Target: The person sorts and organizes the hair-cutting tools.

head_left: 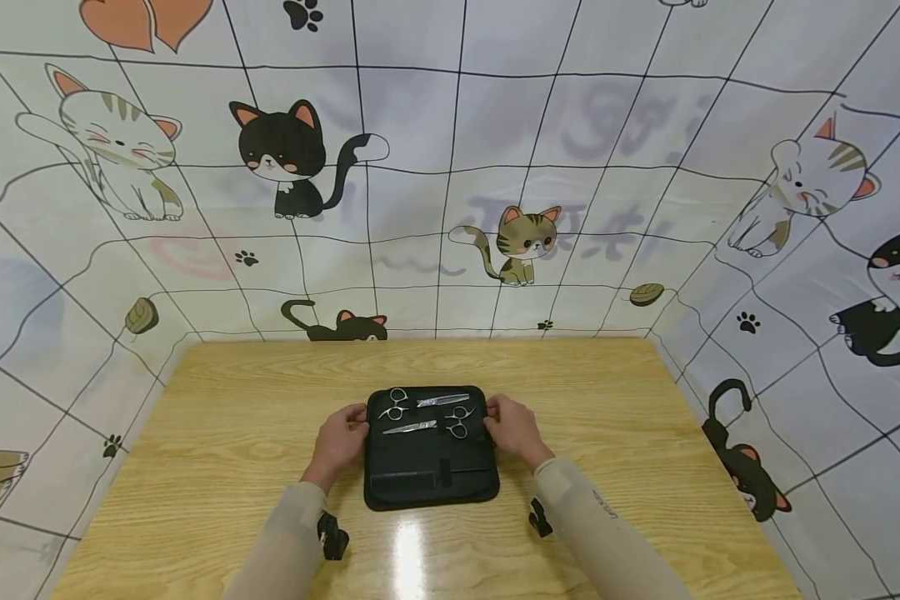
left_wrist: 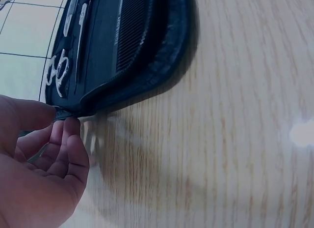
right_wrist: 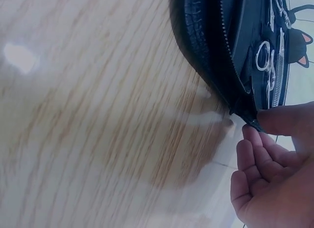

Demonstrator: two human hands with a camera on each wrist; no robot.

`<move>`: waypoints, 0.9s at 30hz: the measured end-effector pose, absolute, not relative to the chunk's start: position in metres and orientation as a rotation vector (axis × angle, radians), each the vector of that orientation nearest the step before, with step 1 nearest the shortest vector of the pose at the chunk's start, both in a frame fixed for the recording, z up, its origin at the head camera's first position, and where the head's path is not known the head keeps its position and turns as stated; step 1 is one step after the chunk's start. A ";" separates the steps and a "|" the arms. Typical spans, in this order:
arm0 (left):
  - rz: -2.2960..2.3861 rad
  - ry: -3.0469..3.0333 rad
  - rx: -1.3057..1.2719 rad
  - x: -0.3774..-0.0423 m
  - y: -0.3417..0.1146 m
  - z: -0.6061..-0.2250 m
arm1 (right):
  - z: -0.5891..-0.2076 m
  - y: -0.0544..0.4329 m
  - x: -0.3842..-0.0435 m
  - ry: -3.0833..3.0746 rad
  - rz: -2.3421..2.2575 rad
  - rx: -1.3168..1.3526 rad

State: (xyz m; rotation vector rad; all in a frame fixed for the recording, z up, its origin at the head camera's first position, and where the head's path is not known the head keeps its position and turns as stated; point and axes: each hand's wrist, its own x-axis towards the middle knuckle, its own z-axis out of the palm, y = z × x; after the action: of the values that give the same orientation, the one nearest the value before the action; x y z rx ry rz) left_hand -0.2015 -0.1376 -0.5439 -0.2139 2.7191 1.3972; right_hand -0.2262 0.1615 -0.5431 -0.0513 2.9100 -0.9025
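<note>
An unfolded black zip case point(head_left: 401, 458) lies on the wooden table, its zipper edge raised in both wrist views. Two silver scissors are held inside, pointing opposite ways: the upper scissors point(head_left: 442, 400) have handles at the left, the lower scissors point(head_left: 410, 427) at the right. The left wrist view shows a dark comb point(left_wrist: 131, 31) in the case's near part. My left hand point(head_left: 341, 442) pinches the case's left edge between thumb and fingers. At the opposite edge, my right hand point(head_left: 516, 427) pinches the case the same way.
The wooden table point(head_left: 255, 408) extends around the case on all sides. A white cloth point(head_left: 420, 183) printed with cats and grid lines hangs behind and along both sides. Small black devices point(head_left: 333, 536) are strapped at the wrists.
</note>
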 end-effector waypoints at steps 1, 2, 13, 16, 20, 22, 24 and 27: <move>1.402 2.716 -0.213 -0.202 -0.138 -0.544 | -0.543 0.162 -0.226 2.913 -0.909 -0.057; 1.410 2.712 -0.214 -0.202 -0.137 -0.544 | -0.542 0.163 -0.226 2.913 -0.917 -0.059; 1.488 2.690 -0.218 -0.201 -0.133 -0.541 | -0.538 0.168 -0.226 2.941 -0.956 -0.076; 1.508 2.682 -0.225 -0.200 -0.133 -0.540 | -0.537 0.169 -0.225 2.941 -0.980 -0.071; 1.536 2.685 -0.217 -0.199 -0.132 -0.539 | -0.534 0.169 -0.225 2.945 -1.004 -0.056; 1.547 2.688 -0.214 -0.199 -0.132 -0.539 | -0.533 0.169 -0.225 2.951 -1.015 -0.053; 1.555 2.687 -0.213 -0.199 -0.132 -0.539 | -0.532 0.169 -0.225 2.955 -1.024 -0.050; 1.565 2.686 -0.213 -0.199 -0.133 -0.538 | -0.531 0.170 -0.226 2.967 -1.029 -0.048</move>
State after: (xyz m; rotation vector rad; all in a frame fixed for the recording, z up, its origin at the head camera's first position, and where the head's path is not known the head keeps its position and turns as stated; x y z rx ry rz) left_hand -0.1988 -0.1328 -0.5380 -0.2126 2.6862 1.5654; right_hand -0.2255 0.1700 -0.5312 -0.0485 2.9665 -1.0293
